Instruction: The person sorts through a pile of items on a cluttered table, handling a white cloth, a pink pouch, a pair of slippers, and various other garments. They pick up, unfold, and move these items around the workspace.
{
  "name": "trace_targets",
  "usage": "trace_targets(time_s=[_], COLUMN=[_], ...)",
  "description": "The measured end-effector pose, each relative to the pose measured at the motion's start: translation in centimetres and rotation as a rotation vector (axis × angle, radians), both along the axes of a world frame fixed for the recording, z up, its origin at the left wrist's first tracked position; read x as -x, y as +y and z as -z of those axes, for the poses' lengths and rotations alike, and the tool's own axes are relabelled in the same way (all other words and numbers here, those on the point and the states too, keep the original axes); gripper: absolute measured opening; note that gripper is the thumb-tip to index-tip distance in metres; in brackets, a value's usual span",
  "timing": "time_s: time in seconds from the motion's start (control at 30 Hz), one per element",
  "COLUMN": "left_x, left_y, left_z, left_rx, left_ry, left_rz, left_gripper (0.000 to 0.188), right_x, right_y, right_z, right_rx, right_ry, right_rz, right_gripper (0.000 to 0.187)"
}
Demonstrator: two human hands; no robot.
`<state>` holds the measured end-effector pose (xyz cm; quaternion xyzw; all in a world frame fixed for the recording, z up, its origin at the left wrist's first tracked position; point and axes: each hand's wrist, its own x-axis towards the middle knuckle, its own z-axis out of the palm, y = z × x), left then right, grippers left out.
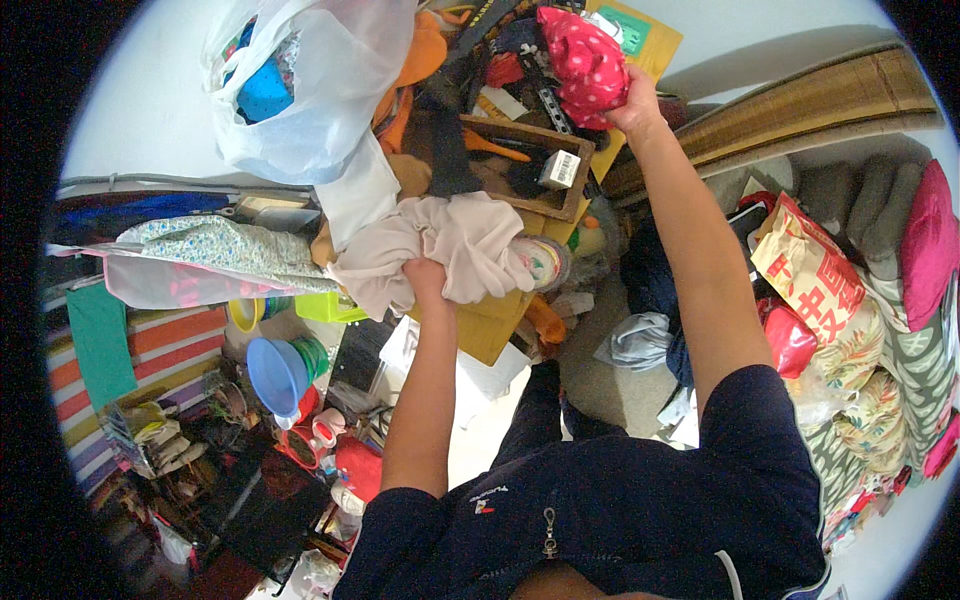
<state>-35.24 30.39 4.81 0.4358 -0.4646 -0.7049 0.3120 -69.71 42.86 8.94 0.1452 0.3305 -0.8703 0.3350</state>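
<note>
My left hand (427, 277) is closed on a crumpled cream cloth (480, 235), which is draped over the cluttered tabletop in front of me. Farther off and to the right, my right hand (634, 104) grips a bunched red cloth (583, 65) with white dots, its fingers partly hidden behind the fabric. Between the two hands stands an open wooden box (585, 185) holding a small white carton (560, 169) and dark items. A round clear tub (545, 262) touches the cream cloth's right end.
A bulging white plastic bag (340, 110) stands at the far left. Floral fabric (225, 250) lies below it. Blue basins (278, 372) and mixed goods fill the lower left. To the right are a printed paper bag (810, 265), cushions and a rolled brown mat (800, 105).
</note>
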Motion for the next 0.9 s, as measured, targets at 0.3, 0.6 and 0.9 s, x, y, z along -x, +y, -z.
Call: trace_targets(time_s=[0.3, 0.6, 0.9], left_x=[-1.8, -1.2, -1.3], left_y=[-0.7, -0.1, -1.2], left_z=[3.2, 2.9, 4.0], left_rx=[-0.006, 0.0, -0.003], left_ry=[-0.071, -0.062, -0.086], left_rz=[-0.007, -0.001, 0.039], left_gripper=[0.032, 0.028, 0.025], right_x=[0.8, 0.2, -6.5], right_y=[-2.2, -2.7, -5.5], right_z=[3.0, 5.9, 0.7], right_rx=[-0.131, -0.521, -1.008], right_ry=[-0.01, 0.168, 1.17], right_rz=[0.08, 0.116, -0.51], right_gripper=[0.028, 0.038, 0.036])
